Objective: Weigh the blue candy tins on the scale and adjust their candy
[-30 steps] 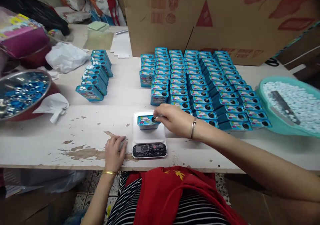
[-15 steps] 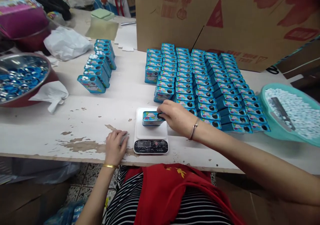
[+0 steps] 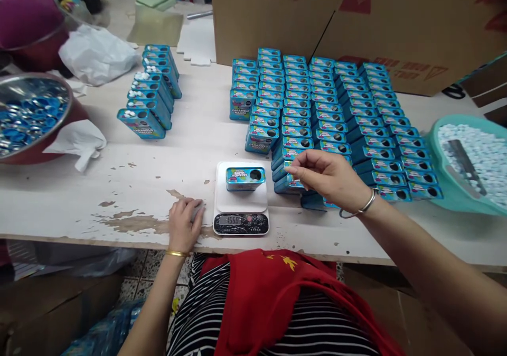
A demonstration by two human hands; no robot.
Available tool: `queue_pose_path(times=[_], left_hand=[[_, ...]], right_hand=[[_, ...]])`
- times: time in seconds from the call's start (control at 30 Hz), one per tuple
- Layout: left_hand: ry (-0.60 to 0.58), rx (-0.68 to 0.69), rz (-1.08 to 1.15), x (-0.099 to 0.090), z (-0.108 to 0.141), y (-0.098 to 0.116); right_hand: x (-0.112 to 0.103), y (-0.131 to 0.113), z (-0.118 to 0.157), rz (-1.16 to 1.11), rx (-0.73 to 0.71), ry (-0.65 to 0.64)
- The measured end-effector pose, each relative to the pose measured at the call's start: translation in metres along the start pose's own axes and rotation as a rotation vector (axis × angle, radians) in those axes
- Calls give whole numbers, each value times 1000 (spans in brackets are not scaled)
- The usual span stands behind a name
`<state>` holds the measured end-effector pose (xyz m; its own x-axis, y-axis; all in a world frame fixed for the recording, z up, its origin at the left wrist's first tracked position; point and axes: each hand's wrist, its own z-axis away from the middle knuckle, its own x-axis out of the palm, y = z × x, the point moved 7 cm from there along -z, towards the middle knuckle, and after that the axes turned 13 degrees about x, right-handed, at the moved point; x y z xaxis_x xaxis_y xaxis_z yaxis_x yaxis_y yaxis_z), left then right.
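A blue candy tin (image 3: 242, 178) with a dark round hole in its top stands on a small white kitchen scale (image 3: 240, 202), untouched by either hand. To the right of the scale, my right hand (image 3: 330, 179) hovers over the near end of the tin rows, thumb and forefinger pinched together. What sits in that pinch, if anything, is too small to make out. My left hand (image 3: 184, 219) rests on the table left of the scale with curled fingers. Something greyish shows between its thumb and forefinger, but I cannot identify it.
Rows of blue tins (image 3: 295, 103) stand in front of a large cardboard box (image 3: 277, 23). At right is a turquoise basin (image 3: 443, 187) of white candies with a dark scoop. Tins topped with white candies (image 3: 146, 121) and a metal bowl of blue lids (image 3: 34, 115) are at left.
My right hand has moved away from the tin on the scale, rightward toward the rows. The left hand stays in place. The scale's display digits have changed, and the view has shifted slightly.
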<state>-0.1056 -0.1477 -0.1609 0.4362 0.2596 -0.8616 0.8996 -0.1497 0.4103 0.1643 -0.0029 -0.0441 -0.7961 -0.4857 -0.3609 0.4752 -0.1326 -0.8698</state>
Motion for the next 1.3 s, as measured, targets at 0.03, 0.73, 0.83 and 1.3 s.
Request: queue_pose_path(times=[0.03, 0.73, 0.83, 1.3], left_hand=[[-1, 0, 1, 0, 0, 0], [93, 112, 382, -22, -52, 42], [-4, 189, 491, -6, -86, 63], [-31, 797, -92, -30, -104, 114]], right_hand=[[2, -2, 0, 23, -22, 12], [76, 22, 18, -692, 345, -284], [103, 52, 32, -967, 514, -335], [117, 53, 16, -1462, 640, -231]])
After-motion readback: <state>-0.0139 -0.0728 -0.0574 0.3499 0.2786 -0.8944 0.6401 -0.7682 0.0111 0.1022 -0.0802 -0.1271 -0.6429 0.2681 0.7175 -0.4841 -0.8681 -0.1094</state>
